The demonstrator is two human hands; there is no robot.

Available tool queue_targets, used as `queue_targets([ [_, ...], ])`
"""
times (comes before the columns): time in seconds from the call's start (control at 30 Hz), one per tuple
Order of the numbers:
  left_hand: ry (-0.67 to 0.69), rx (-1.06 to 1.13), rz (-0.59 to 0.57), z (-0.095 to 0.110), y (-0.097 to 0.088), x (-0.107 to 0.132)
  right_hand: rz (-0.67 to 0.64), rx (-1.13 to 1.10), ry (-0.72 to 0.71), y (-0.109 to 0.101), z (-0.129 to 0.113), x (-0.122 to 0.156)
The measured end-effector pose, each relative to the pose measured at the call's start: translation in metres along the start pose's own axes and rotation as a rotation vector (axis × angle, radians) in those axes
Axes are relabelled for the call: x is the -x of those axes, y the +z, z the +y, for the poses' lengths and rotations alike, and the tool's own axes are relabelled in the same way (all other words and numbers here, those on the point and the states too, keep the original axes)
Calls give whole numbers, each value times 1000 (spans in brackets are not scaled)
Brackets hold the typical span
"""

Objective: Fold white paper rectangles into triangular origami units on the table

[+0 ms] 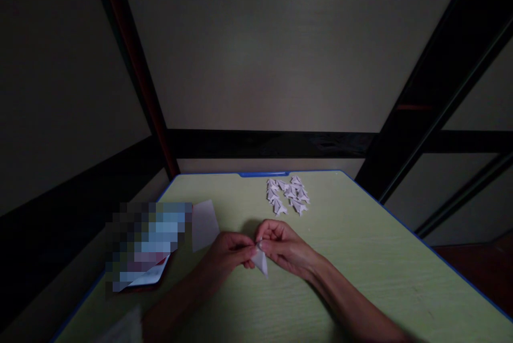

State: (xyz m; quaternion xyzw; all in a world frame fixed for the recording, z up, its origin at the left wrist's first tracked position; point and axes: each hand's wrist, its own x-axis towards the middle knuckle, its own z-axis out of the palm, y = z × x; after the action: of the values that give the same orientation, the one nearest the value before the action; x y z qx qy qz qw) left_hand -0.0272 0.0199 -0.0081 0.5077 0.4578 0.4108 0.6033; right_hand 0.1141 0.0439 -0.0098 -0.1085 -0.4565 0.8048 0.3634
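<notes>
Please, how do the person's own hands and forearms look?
The left hand and right hand are ungloved. The visible right forearm and left forearm are bare, without watch or bracelet. I cannot tell whether the blurred whitish patch at lower left is clothing.

left hand (228, 253) and right hand (289, 251) pinch a folded paper (260, 265) | little white shapes (278, 205) sit past them | flat sheet (204, 225) on green table (372, 247)
</notes>
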Motion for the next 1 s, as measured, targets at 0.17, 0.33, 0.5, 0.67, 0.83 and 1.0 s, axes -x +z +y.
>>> queue_targets([
  [0.17, 80, -100, 58, 5, -1, 2, 111, 50, -4, 0, -1, -1],
  [0.33, 170, -225, 169, 12, -1, 4, 272, 292, -44, 5, -1, -4],
  [0.5, 198, -340, 210, 17, 4, 7, 363, 551, -74, 6, 3, -4],
  [0.67, 223, -399, 211, 13, 6, 6, 369, 649, -86, 6, 4, -1],
  [0.83, 205, -395, 182, 7, 5, 3, 432, 555, -173, 9, 3, -1],
  [1.0, 249, -436, 268, 9, 6, 4, 467, 507, -225, 11, 4, -2],
])
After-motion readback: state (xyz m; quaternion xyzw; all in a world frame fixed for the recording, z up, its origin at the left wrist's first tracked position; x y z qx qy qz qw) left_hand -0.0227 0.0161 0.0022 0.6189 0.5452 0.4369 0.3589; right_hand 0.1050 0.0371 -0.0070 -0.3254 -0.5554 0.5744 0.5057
